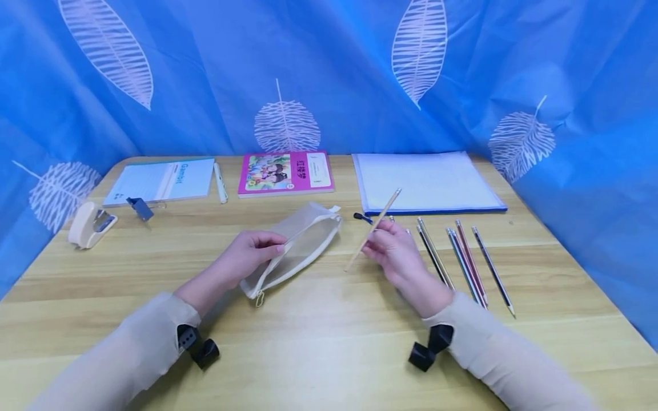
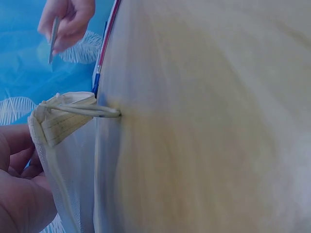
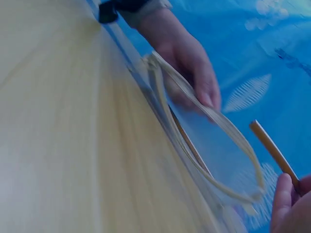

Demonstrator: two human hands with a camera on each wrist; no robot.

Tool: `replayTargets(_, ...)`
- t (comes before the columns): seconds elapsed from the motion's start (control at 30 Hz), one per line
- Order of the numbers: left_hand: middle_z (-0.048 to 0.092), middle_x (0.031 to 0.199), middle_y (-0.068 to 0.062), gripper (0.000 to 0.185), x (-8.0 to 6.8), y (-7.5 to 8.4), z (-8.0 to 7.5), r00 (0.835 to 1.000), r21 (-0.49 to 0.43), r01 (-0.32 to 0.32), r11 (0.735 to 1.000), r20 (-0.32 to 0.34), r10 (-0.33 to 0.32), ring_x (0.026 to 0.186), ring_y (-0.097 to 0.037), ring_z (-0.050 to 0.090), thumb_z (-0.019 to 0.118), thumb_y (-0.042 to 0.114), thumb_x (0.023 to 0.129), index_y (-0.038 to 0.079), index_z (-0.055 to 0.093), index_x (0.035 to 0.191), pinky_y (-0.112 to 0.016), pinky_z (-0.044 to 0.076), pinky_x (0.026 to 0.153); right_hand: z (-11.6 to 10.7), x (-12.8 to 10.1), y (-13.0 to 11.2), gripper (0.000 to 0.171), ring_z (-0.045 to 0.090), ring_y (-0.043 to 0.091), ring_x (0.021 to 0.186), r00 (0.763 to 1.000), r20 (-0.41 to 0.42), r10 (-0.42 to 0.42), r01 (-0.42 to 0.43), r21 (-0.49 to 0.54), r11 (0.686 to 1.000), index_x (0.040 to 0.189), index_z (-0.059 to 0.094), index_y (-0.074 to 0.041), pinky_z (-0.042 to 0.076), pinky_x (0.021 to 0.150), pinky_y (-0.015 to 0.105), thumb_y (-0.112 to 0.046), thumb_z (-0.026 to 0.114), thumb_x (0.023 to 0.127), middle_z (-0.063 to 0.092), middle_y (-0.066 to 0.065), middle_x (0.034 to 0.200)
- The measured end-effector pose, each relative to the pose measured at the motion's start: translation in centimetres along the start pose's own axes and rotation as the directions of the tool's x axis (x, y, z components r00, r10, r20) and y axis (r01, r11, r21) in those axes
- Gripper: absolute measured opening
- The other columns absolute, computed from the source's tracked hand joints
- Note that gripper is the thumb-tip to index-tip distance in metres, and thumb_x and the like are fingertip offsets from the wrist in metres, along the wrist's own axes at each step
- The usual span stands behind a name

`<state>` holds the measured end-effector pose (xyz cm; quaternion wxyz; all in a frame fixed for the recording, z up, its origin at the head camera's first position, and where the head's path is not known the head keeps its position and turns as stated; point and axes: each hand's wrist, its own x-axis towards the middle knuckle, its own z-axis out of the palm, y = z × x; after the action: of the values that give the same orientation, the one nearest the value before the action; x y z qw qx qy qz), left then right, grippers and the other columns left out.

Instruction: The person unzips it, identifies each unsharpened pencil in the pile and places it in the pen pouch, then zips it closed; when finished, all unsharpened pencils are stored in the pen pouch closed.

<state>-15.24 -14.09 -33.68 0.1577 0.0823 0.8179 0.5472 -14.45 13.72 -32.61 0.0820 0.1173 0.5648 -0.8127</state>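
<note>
Right now the right hand (image 1: 393, 248) is pinching a wooden pencil (image 1: 374, 228) near its middle, tip slanting toward the left hand (image 1: 250, 251), which is gripping the upper edge of a mesh pencil pouch (image 1: 298, 245) lying between the two hands. The pencil looks light, stiff and smooth — a mid-shaft pinch suits it. The pouch looks soft and floppy — its mouth is gaping open in the right-wrist view, best held by the zipper edge.

Wooden table (image 1: 319, 342) before a blue curtain (image 1: 205, 74).

Pale, striped grain across the tabletop, evenly and brightly lit, without hard shadows. Draped in soft folds behind and along both sides, printed with white leaves (image 1: 418, 48), closing off any wall, floor or window.
</note>
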Motion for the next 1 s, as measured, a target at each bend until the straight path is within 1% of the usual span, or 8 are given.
replayTargets(0.13,0.061,0.107,-0.013,0.028,0.1,0.3,0.1,1.0,0.003,0.009,1.0,0.006,-0.009,0.085,-0.017,0.05,0.058,0.013,0.091,-0.001,0.063,0.115,-0.026,0.046,0.07,3.4,0.6,2.2,0.033,0.058,0.012,0.071,0.999,-0.028,-0.021,0.022,0.032,0.999,0.113,0.046,0.001,0.053,0.067,0.022,0.01,0.052,0.082,0.058,0.005,0.085)
replayTargets(0.2,0.061,0.106,-0.012,0.028,0.1,0.3,0.2,1.0,0.008,0.01,1.0,0.013,-0.01,0.085,-0.017,0.05,0.058,0.014,0.091,0.0,0.063,0.114,-0.027,0.046,0.07,4.7,0.7,3.4,0.039,0.059,0.013,0.069,0.999,-0.03,-0.017,0.019,0.048,0.999,0.117,0.044,0.004,0.053,0.065,0.022,0.011,0.053,0.08,0.059,0.006,0.085)
replayTargets(0.27,0.061,0.106,-0.012,0.027,0.2,0.4,0.3,1.0,0.011,0.01,1.0,0.017,-0.01,0.085,-0.017,0.051,0.058,0.014,0.091,0.0,0.063,0.114,-0.027,0.046,0.07,5.8,0.8,4.5,0.038,0.059,0.012,0.066,1.0,-0.02,-0.008,0.009,0.055,0.998,0.115,0.045,0.004,0.053,0.064,0.023,0.011,0.055,0.079,0.06,0.006,0.082)
replayTargets(0.43,0.063,0.108,-0.012,0.027,0.4,0.5,0.7,1.0,0.014,-0.007,1.0,0.004,0.007,0.087,-0.015,0.053,0.059,0.014,0.091,0.0,0.064,0.113,-0.026,0.046,0.073,7.7,0.5,6.5,0.029,0.06,0.01,0.062,0.999,0.033,0.015,-0.016,0.041,0.999,0.103,0.047,0.001,0.054,0.061,0.024,0.01,0.056,0.077,0.06,0.002,0.073)
replayTargets(0.63,0.064,0.109,-0.014,0.027,0.6,0.6,1.1,0.999,0.009,-0.018,1.0,-0.034,0.018,0.092,-0.018,0.054,0.058,0.012,0.091,0.0,0.064,0.113,-0.025,0.044,0.076,8.8,0.3,7.4,0.023,0.06,0.01,0.061,0.994,0.096,0.048,-0.048,0.001,0.999,0.098,0.045,0.0,0.054,0.062,0.024,0.01,0.055,0.078,0.058,0.004,0.072)
replayTargets(0.73,0.064,0.111,-0.015,0.027,0.7,0.5,1.1,0.998,0.006,-0.02,1.0,-0.053,0.02,0.095,-0.019,0.053,0.058,0.013,0.091,0.0,0.064,0.114,-0.026,0.043,0.077,9.0,0.4,7.5,0.02,0.06,0.01,0.063,0.988,0.137,0.073,-0.071,-0.021,0.997,0.098,0.046,0.004,0.054,0.064,0.023,0.01,0.053,0.08,0.058,0.005,0.072)
replayTargets(0.87,0.064,0.11,-0.015,0.026,0.7,0.5,1.1,0.998,0.002,-0.024,1.0,-0.056,0.024,0.094,-0.02,0.054,0.059,0.012,0.09,0.0,0.064,0.113,-0.026,0.043,0.076,8.8,0.5,7.4,0.015,0.062,0.011,0.064,0.98,0.166,0.107,-0.103,-0.036,0.994,0.1,0.05,0.009,0.054,0.069,0.025,0.008,0.052,0.085,0.059,0.006,0.072)
replayTargets(1.0,0.064,0.108,-0.014,0.026,0.7,0.4,1.0,0.999,-0.001,-0.023,1.0,-0.049,0.023,0.092,-0.018,0.054,0.059,0.012,0.09,0.0,0.064,0.113,-0.027,0.044,0.075,8.6,0.5,7.4,0.013,0.063,0.012,0.066,0.969,0.201,0.14,-0.132,-0.056,0.99,0.099,0.053,0.011,0.054,0.073,0.028,0.003,0.049,0.09,0.061,0.007,0.071)
